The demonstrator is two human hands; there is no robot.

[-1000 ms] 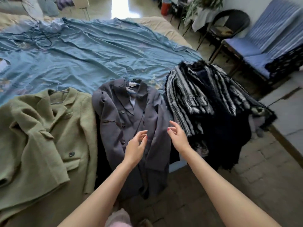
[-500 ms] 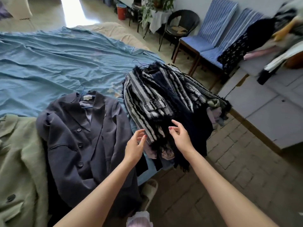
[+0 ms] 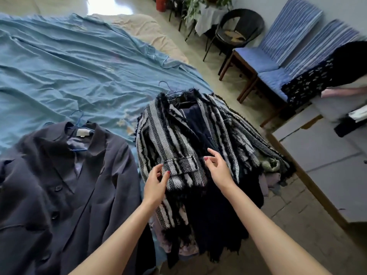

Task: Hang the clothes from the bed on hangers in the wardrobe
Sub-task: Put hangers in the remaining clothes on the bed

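No readable text anywhere. One small pale label (image 3: 83, 132) sits sewn inside the collar of the dark grey jacket (image 3: 65, 185) lying on the bed; its face shows blank, any print too small or blurred to make out. No brands, numbers or signs legible on the other clothes or on the furniture.
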